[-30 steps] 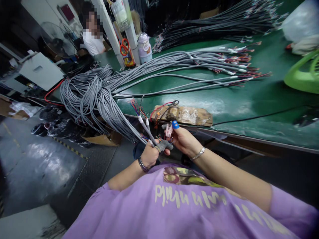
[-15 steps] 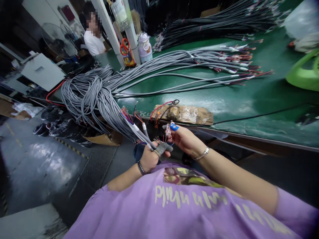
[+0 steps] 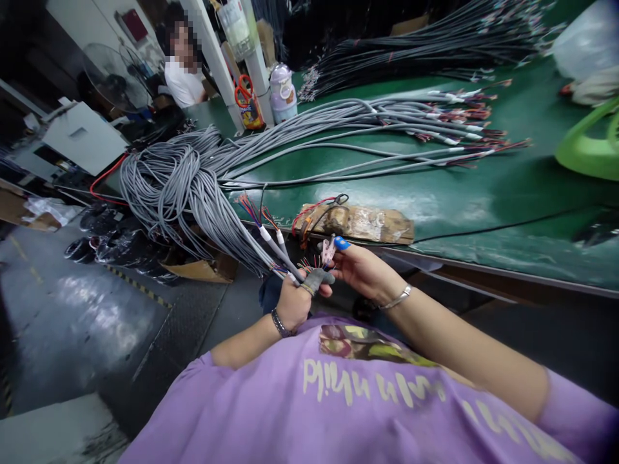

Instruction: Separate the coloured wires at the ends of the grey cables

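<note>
My left hand (image 3: 291, 301) is closed around the ends of several grey cables (image 3: 273, 248) whose coloured wires fan out above my fist; its thumb wears a grey fingertip cover. My right hand (image 3: 362, 269) pinches a small pale connector (image 3: 328, 250) just to the right of those wire ends, with a blue cover on one fingertip. Both hands hover in front of the near edge of the green table (image 3: 449, 193). The cables trail back to a big grey bundle (image 3: 178, 183) hanging off the table's left corner.
Long grey cables (image 3: 387, 119) with stripped coloured ends and a pile of black cables (image 3: 416, 45) lie across the table. A taped brown block (image 3: 358, 222) sits at the near edge. A green plastic object (image 3: 587, 151) is at right. Another person (image 3: 181, 71) sits far left.
The held cable ends swung left and back slightly. My right hand stayed close to the wire ends, shifting a little lower and right.
</note>
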The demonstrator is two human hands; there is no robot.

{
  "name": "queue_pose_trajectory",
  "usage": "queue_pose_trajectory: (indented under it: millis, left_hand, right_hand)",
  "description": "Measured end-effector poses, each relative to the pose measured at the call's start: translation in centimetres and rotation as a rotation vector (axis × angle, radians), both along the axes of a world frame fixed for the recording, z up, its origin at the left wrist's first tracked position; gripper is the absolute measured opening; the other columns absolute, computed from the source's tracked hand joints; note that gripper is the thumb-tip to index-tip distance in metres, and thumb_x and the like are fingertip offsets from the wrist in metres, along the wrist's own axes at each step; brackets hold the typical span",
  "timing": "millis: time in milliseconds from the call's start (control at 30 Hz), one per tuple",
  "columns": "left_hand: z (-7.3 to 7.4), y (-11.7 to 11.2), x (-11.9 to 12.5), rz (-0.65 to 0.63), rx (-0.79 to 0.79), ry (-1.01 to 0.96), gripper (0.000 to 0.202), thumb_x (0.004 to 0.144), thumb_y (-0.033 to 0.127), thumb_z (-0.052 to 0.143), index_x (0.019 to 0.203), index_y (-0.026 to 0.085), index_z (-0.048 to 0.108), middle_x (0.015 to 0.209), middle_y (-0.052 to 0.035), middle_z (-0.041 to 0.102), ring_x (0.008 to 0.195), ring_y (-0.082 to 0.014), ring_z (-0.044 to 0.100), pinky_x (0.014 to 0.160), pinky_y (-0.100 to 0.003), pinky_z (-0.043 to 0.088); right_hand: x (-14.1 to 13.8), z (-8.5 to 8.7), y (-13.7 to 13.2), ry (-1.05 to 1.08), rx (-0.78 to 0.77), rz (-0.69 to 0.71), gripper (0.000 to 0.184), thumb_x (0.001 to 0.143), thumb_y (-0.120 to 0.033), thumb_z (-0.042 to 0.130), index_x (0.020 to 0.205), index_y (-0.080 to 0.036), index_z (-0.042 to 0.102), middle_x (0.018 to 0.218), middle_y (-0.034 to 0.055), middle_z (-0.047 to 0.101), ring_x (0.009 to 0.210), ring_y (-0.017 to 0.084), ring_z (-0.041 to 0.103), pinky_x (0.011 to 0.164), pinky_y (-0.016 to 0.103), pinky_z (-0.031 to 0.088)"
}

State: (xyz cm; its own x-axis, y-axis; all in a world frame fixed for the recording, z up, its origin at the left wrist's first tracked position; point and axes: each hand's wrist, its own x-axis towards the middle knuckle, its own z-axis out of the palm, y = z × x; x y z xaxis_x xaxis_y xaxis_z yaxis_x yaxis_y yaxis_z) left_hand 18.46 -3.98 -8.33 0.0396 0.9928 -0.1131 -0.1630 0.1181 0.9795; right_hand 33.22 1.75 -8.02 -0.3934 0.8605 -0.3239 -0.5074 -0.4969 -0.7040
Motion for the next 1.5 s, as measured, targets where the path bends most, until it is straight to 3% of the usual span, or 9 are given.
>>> queue_pose_trajectory:
  millis: [200,333,533,733,967,1133,1267,1500]
  left_hand:
    - [-0.1,0.0,-0.1,-0.002,-0.012,-0.008,0.035,0.078,0.048,0.069,0.073,0.013,0.07,0.059,-0.0034,0.066,0.055,-0.0119,0.06,0.057,-0.024,0.049]
    - [-0.1,-0.1,-0.2,-0.008,-0.026,0.009,0.039,0.077,0.052,0.069,0.074,0.013,0.071,0.059,-0.0041,0.066,0.054,-0.0121,0.06,0.057,-0.024,0.049]
    - [0.1,-0.7,-0.6,-0.033,0.003,0.029,0.04,0.079,0.053,0.067,0.077,0.013,0.072,0.062,-0.0042,0.068,0.057,-0.0124,0.062,0.06,-0.024,0.049]
    - [0.3,-0.8,-0.9,-0.046,0.031,0.0,0.036,0.079,0.05,0.069,0.078,0.014,0.071,0.062,-0.0033,0.067,0.06,-0.0129,0.063,0.062,-0.025,0.05]
    - [0.2,-0.1,-0.7,-0.098,0.008,-0.033,0.039,0.078,0.052,0.069,0.075,0.013,0.071,0.06,-0.0039,0.066,0.057,-0.0122,0.061,0.062,-0.024,0.049]
    - [-0.1,0.1,-0.7,-0.118,-0.002,-0.023,0.038,0.078,0.051,0.068,0.076,0.013,0.072,0.06,-0.004,0.066,0.055,-0.0112,0.059,0.06,-0.023,0.047]
    - [-0.3,-0.1,-0.9,-0.115,-0.027,-0.003,0.039,0.076,0.052,0.07,0.077,0.013,0.072,0.062,-0.0043,0.067,0.056,-0.0119,0.06,0.06,-0.024,0.048]
    - [0.4,0.0,-1.0,-0.133,-0.005,-0.024,0.042,0.077,0.055,0.068,0.076,0.013,0.071,0.06,-0.0041,0.066,0.056,-0.0123,0.06,0.061,-0.025,0.048]
  right_hand:
    - [-0.1,-0.9,0.1,0.029,-0.003,-0.084,0.02,0.076,-0.04,0.075,0.081,-0.021,0.07,0.076,0.0014,0.07,0.068,0.013,0.061,0.063,0.025,0.051]
    - [-0.3,-1.0,-0.1,0.044,-0.014,-0.096,0.025,0.073,-0.043,0.078,0.078,-0.02,0.069,0.074,0.0005,0.068,0.065,0.012,0.06,0.059,0.023,0.049]
    - [-0.3,-0.1,-0.2,0.078,-0.102,-0.019,0.035,0.084,-0.055,0.063,0.082,-0.02,0.067,0.073,0.0012,0.067,0.064,0.012,0.06,0.056,0.022,0.051]
    - [-0.2,0.3,0.2,-0.035,0.004,-0.042,0.021,0.078,-0.038,0.073,0.076,-0.019,0.065,0.067,-0.0002,0.065,0.06,0.011,0.059,0.053,0.02,0.049]
    - [-0.1,-1.7,-0.5,-0.112,0.173,-0.157,0.038,0.075,-0.057,0.071,0.078,-0.02,0.067,0.072,0.0016,0.066,0.062,0.011,0.056,0.057,0.022,0.049]
    - [-0.8,-1.6,-0.3,0.083,0.016,-0.009,0.04,0.078,-0.058,0.068,0.081,-0.018,0.068,0.075,0.0042,0.067,0.062,0.014,0.057,0.054,0.026,0.049]
    - [-1.2,-1.3,-0.1,0.132,-0.027,-0.027,0.04,0.074,-0.058,0.072,0.08,-0.019,0.066,0.067,0.0007,0.062,0.055,0.012,0.052,0.05,0.024,0.044]
    - [-1.2,-1.4,-0.6,-0.357,0.351,-0.332,0.057,0.067,-0.074,0.065,0.059,-0.017,0.063,0.057,0.0011,0.058,0.054,0.012,0.048,0.052,0.025,0.04]
